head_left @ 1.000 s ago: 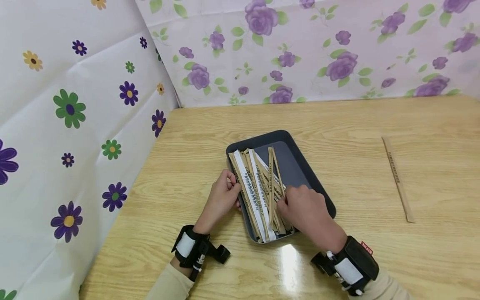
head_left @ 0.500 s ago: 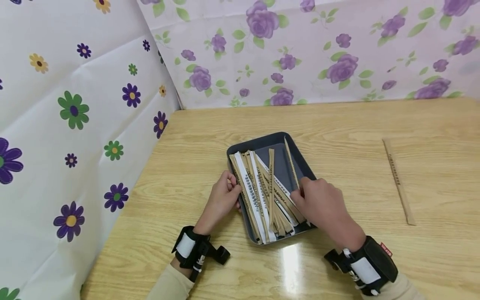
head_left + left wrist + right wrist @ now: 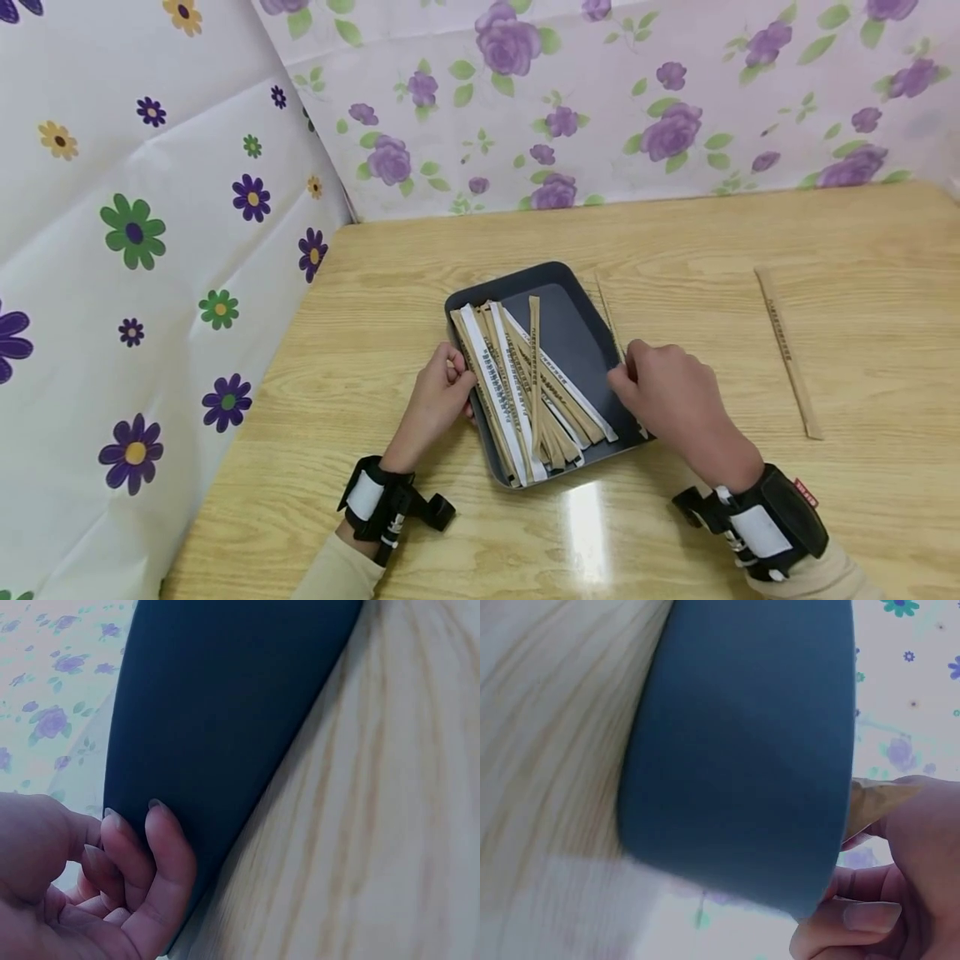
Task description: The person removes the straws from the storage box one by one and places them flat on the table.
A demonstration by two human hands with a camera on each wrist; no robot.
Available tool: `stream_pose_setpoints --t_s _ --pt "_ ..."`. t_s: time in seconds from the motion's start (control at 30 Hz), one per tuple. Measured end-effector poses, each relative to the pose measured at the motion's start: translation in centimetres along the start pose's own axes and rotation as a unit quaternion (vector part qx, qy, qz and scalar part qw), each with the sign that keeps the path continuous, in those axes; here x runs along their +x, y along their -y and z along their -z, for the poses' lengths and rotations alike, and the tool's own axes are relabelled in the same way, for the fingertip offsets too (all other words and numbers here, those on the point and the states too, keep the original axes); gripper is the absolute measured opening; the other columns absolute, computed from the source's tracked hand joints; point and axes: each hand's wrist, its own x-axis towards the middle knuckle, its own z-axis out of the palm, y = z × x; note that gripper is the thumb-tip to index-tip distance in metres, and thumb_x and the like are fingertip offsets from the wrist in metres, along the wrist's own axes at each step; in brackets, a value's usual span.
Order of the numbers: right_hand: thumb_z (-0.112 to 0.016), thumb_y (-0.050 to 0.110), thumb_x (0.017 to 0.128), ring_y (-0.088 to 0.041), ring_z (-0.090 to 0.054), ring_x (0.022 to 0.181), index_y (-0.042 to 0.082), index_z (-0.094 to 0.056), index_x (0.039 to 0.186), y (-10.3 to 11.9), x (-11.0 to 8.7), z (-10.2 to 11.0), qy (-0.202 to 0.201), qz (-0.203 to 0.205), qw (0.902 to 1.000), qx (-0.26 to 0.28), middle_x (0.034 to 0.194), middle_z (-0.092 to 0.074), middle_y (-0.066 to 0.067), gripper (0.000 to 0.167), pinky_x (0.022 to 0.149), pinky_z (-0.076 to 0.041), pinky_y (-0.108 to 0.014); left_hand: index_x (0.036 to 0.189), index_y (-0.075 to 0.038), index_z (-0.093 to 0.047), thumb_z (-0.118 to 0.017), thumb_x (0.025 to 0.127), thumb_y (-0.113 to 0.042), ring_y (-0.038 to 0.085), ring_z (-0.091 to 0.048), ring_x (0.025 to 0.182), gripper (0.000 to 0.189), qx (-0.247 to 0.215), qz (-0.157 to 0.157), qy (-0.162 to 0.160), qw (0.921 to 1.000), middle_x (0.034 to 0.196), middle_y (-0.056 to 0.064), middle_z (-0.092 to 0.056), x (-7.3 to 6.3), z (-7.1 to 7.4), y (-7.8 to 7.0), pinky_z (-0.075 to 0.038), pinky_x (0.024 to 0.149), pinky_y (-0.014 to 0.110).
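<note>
A dark grey tray [image 3: 573, 321] sits at an angle on the table, with brown and white paper-wrapped straws [image 3: 502, 375] heaped along its left and front part. My left hand [image 3: 438, 392] holds the tray's left rim; in the left wrist view its bent fingers [image 3: 171, 859] touch the outer wall. Over the right rim, my right hand [image 3: 671, 392] pinches a brown paper-wrapped straw [image 3: 609, 312] by its lower part, tilted upright. The right wrist view shows one end of that straw [image 3: 874, 802] behind the tray wall, partly hidden.
Farther right, a single brown paper-wrapped straw [image 3: 787, 354] lies on the wooden table [image 3: 697, 250]. Floral-printed sheets [image 3: 450, 108] stand behind the table and along its left side. Both wrists carry strapped cameras [image 3: 765, 529].
My right hand has drawn the brown straw out of the heap and moved right, across the tray to its right rim. My left hand stays at the left rim.
</note>
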Motion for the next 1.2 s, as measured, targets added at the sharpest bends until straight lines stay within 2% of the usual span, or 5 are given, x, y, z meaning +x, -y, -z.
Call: stream_pose_setpoints --t_s 0.2,0.43,0.73,0.97,1.2 --pt "-0.049 0.014 0.090 -0.014 -0.030 0.044 0.012 -0.040 0.064 -2.2 -0.1 0.8 -0.018 -0.003 0.9998 -0.011 0.051 -0.031 0.002 0.028 0.040 -0.022 -0.026 0.092 -0.006 -0.039 -0.048 0.092 0.000 0.020 -0.056 0.048 0.010 0.000 -0.004 0.000 1.0000 0.058 0.007 -0.049 0.0 0.1 0.1 -0.052 0.050 0.033" --pt "-0.047 0.015 0.090 -0.015 -0.032 0.043 0.011 -0.041 0.064 -5.4 -0.5 1.7 -0.026 -0.012 0.9994 -0.019 0.051 -0.033 0.001 0.027 0.039 -0.023 -0.026 0.084 -0.007 -0.029 -0.048 0.091 0.001 0.019 -0.056 0.050 0.021 0.020 -0.003 -0.001 0.9998 0.062 0.005 -0.037 -0.1 0.0 0.2 -0.049 0.050 0.030" --pt "-0.048 0.023 0.095 -0.018 -0.038 0.044 0.008 -0.048 0.069 -9.4 -1.6 3.3 -0.013 -0.059 0.9980 -0.021 0.051 -0.041 -0.001 0.030 0.038 -0.026 -0.029 0.082 -0.008 -0.031 -0.048 0.092 -0.006 0.017 -0.056 0.051 0.020 0.019 0.034 -0.020 0.9990 0.066 0.007 -0.044 0.3 -0.5 0.1 -0.050 0.047 0.029" --pt "-0.047 0.023 0.094 -0.019 -0.039 0.045 0.008 -0.050 0.072 -11.0 -2.1 4.4 -0.019 -0.086 0.9957 -0.028 0.053 -0.044 -0.002 0.027 0.037 -0.027 -0.030 0.096 0.000 -0.036 -0.047 0.097 -0.007 0.022 -0.059 0.043 0.014 0.029 0.027 0.034 0.9987 0.064 0.015 -0.054 0.2 -0.9 -0.1 -0.054 0.044 0.035" --pt "-0.046 0.024 0.095 -0.019 -0.042 0.045 0.007 -0.051 0.074 -12.1 -2.3 4.9 -0.010 -0.107 0.9939 -0.024 0.054 -0.046 -0.002 0.027 0.037 -0.029 -0.031 0.108 0.001 -0.031 -0.044 0.096 -0.007 0.018 -0.054 0.038 0.020 0.057 0.021 0.028 0.9978 0.056 0.011 -0.053 0.3 -0.4 -0.2 -0.050 0.040 0.033"
